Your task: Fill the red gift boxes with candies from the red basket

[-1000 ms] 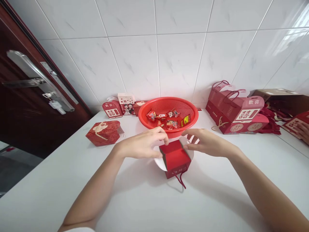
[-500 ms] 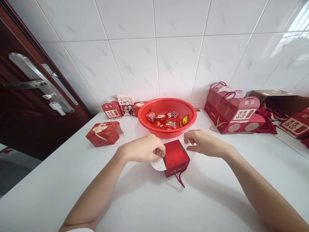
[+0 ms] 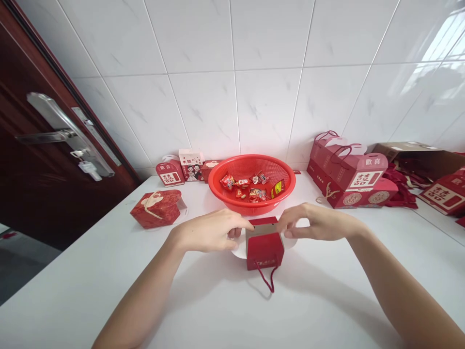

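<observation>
Seen on the white table (image 3: 203, 310), below the middle of the view: the box (image 3: 265, 252), red, upright, with the top partly open and the pale inside showing. From here, counted by the clock around this box.

At nine o'clock, beside the box, the left hand (image 3: 210, 230). Half open, with index stretched to the upper edge of the box, thumb apart from it near the left flap (image 3: 240, 249), other fingers curled. By this thumb and index, nothing pinched between them.

At three o'clock, a little up, the right hand (image 3: 314, 220). Bent at the fingers, with index and thumb near each other by the right flap (image 3: 290, 242). Not possible to tell if gripping this flap or only touching.

At six o'clock, hanging from the front of the box and reaching the table, the cord (image 3: 271, 287), dark red, in a loop.

At twelve o'clock, close behind the box, the basket (image 3: 250, 209), red, with wrapped candies (image 3: 257, 194) inside. At ten o'clock, well apart, the patterned box (image 3: 156, 208) with a beige cord. At eleven o'clock, near the wall (image 3: 269, 106), three small boxes (image 3: 192, 167) in a row. Toward two o'clock, stacked boxes (image 3: 356, 172), then the carton (image 3: 410, 152). Far at ten o'clock, the door (image 3: 29, 184) with keys (image 3: 89, 169) at its handle.
</observation>
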`<state>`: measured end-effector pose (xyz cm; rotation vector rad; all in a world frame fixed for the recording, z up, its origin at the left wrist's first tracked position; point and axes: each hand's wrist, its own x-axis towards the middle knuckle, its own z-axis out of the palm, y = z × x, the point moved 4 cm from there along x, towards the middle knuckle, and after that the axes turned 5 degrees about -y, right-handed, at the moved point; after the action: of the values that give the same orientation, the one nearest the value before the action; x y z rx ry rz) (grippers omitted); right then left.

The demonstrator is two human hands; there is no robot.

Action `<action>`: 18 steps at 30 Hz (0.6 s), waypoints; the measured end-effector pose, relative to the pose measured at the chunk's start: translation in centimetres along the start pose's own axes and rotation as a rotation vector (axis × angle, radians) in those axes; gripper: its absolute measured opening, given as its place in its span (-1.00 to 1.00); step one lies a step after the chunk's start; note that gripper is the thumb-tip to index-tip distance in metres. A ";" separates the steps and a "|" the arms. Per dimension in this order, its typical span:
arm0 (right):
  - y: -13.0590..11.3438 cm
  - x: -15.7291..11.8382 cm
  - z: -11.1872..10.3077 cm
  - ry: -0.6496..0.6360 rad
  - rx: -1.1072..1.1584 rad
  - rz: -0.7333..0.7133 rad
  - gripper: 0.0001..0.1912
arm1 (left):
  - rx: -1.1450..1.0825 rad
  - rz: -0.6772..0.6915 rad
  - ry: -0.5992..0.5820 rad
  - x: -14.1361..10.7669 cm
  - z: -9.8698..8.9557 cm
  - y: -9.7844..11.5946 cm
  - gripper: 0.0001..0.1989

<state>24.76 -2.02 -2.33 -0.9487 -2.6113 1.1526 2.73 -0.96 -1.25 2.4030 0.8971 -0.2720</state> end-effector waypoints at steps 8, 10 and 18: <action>-2.1 -1.6 0.5 -0.190 -0.060 -0.030 -0.69 | -0.004 -0.045 0.073 0.3 0.0 0.1 -0.32; -2.7 -1.6 1.2 -0.186 -0.134 -0.010 -0.68 | 0.023 -0.067 0.098 0.6 0.2 0.1 -0.30; -3.7 -1.3 4.0 -0.157 -0.299 0.065 -0.69 | 0.117 -0.181 0.111 1.2 0.8 0.0 -0.30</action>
<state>22.57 -7.15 -2.33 -1.0395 -2.9604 0.8987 3.66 -0.77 -2.39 2.4660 1.1828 -0.2683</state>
